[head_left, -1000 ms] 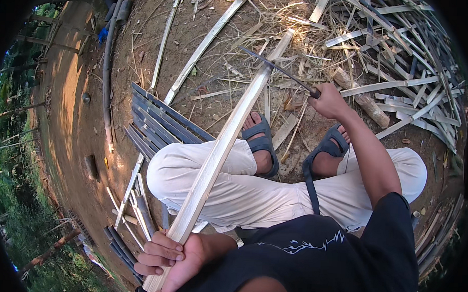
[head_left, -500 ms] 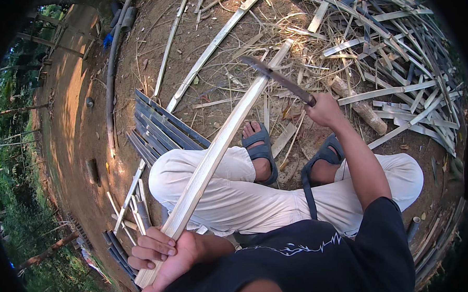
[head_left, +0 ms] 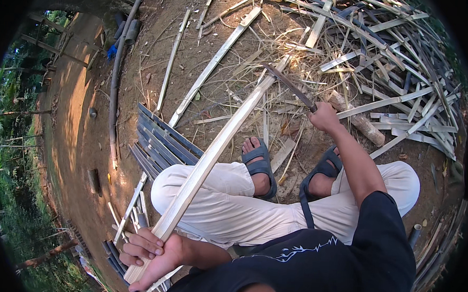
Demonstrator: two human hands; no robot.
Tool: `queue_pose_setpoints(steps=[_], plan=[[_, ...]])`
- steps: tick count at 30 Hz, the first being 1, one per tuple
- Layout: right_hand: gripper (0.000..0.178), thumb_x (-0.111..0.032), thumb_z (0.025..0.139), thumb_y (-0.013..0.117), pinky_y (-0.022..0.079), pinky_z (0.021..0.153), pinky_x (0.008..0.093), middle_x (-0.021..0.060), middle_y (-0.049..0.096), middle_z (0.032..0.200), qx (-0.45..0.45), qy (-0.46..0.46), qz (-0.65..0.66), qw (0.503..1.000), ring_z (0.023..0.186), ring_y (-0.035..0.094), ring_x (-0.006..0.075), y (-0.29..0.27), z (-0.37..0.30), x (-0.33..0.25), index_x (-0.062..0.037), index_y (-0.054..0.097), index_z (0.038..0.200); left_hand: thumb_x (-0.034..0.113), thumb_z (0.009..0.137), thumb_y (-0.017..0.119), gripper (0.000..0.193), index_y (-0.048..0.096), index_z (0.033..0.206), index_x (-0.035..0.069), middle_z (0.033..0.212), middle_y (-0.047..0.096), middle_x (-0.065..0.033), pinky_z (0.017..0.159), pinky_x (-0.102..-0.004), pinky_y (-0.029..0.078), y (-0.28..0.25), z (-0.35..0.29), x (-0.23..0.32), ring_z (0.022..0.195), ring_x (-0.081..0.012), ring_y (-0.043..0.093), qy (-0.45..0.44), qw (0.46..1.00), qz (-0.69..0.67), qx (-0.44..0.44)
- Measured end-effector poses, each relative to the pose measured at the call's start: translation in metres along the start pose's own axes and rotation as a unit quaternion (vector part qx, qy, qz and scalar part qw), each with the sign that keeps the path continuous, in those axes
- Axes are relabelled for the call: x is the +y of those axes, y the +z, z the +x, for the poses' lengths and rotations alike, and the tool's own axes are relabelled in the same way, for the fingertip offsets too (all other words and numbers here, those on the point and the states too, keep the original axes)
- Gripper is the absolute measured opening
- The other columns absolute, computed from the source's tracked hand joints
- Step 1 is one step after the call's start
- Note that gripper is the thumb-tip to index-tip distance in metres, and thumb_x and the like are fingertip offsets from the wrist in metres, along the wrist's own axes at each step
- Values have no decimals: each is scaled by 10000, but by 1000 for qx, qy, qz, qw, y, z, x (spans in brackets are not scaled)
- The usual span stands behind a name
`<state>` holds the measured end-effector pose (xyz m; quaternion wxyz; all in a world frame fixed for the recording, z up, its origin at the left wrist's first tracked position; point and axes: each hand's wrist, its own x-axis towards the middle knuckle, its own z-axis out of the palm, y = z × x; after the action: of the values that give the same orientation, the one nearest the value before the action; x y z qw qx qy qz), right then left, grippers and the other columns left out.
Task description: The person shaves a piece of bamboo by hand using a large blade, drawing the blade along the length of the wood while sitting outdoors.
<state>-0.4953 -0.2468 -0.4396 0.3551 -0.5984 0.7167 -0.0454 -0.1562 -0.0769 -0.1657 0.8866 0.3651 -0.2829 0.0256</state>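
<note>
A long, pale split bamboo strip [head_left: 212,154] runs slantwise across my lap, from the lower left up toward the far middle. Near its lower end, my left hand [head_left: 153,253] wraps its fingers round it. My right hand [head_left: 324,117] is closed on the handle of a dark-bladed machete [head_left: 294,89]. The blade lies across the strip close to its far end and appears to touch it. Beneath the strip, my left knee [head_left: 172,184] is bent out to the side.
Dark bamboo slats [head_left: 163,140] lie side by side left of my feet. Two finished-looking pale strips [head_left: 216,64] rest on the dirt beyond. A heap of split bamboo [head_left: 404,75] fills the far right, with a short log [head_left: 368,129] before it. Shavings [head_left: 288,49] litter the ground.
The machete has shifted slightly right and toward the strip's far end, its blade now angled more steeply. My left hand and the strip's near end have moved a little left and down.
</note>
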Motion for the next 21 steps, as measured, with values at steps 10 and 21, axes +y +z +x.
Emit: queue_pose_setpoints(steps=[10,21], plan=[[393,-251,817,644,506,949,410,238,658,1162,3,186,34,982,1096,649,344,-3,70,27,15,672,1104,790,850,395,681,282,653,148,523,219,11,361,-235,129,25,13,-5,403,-94,172,-17,999,-6,-51],[475,-313,779,712,476,982,437,269,645,1143,80,205,63,973,1119,606,403,87,-8,62,-1,651,1131,616,939,491,541,360,630,192,440,347,76,309,-175,321,77,182,-2,317,-31,343,-122,826,-315,-451]])
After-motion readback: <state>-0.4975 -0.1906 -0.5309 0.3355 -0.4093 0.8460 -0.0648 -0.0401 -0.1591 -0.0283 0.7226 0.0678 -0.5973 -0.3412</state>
